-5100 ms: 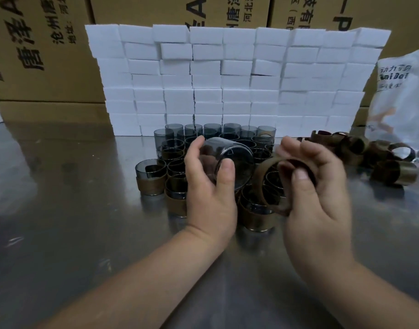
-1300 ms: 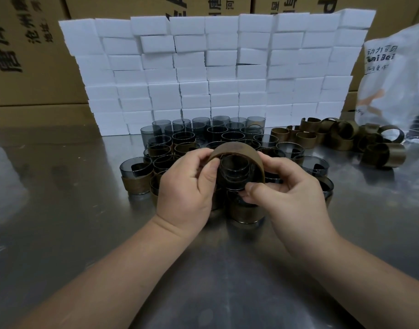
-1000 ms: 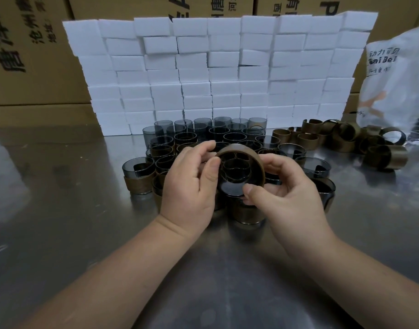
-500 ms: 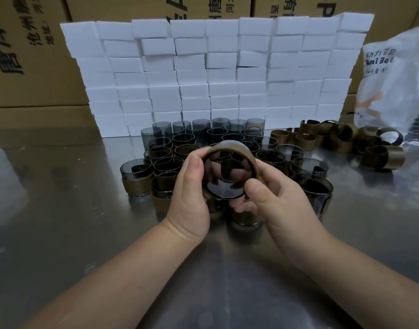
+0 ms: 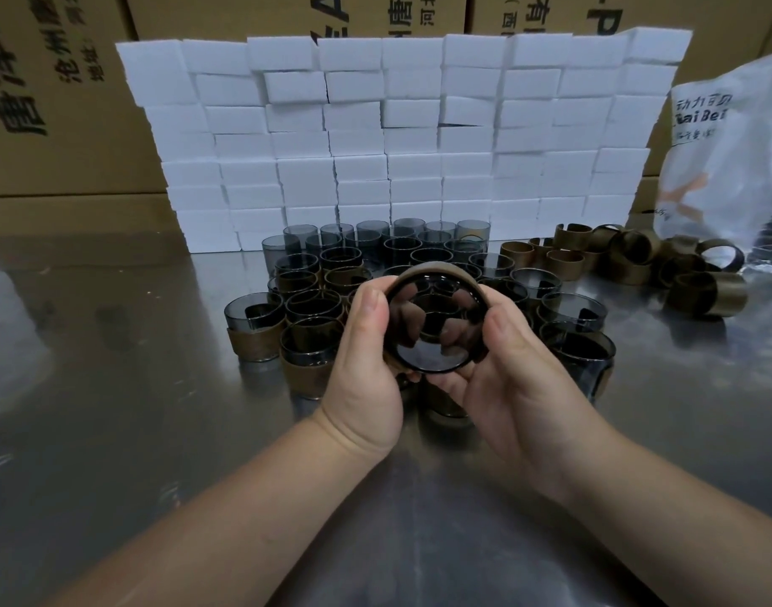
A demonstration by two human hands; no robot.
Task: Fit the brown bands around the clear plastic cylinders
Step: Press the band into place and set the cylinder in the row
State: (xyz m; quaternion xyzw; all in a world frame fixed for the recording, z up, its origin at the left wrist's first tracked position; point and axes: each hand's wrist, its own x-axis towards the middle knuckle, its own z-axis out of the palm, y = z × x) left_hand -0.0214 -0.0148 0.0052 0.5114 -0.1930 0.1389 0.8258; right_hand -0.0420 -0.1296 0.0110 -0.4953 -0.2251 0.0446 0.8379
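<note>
Right now we hold one cylinder (image 5: 426, 359) up off the counter (image 5: 113, 431), in the middle of the frame, tipped so that one round end faces us. Both hands are clamped on it. Our left hand (image 5: 362, 374) curls round its left side with the thumb on the near rim. Our right hand (image 5: 511, 383) cups the right side and underside, thumb on the opposite rim. A band (image 5: 434, 267) sits around the cylinder's wall; its brown edge arches over the top. We judge that the two-sided grip lets fingers push the band along evenly, without skewing it, and that the tilt lets us sight along the wall to check the fit. How far on the band sits we cannot tell, since fingers hide the sides.

The layout reads as a work line. Banded cylinders (image 5: 253, 326) stand upright in a cluster behind and beside the hands, where finished pieces are easiest to set down. Bare cylinders (image 5: 377, 238) stand at the back of that cluster, against the wall of white blocks (image 5: 419, 138). Loose bands (image 5: 634, 251) lie heaped at the right of the frame, near a plastic bag (image 5: 734, 159), probably so the right hand can fetch one. With so many bare cylinders and loose bands, we judge the job partly done.
</note>
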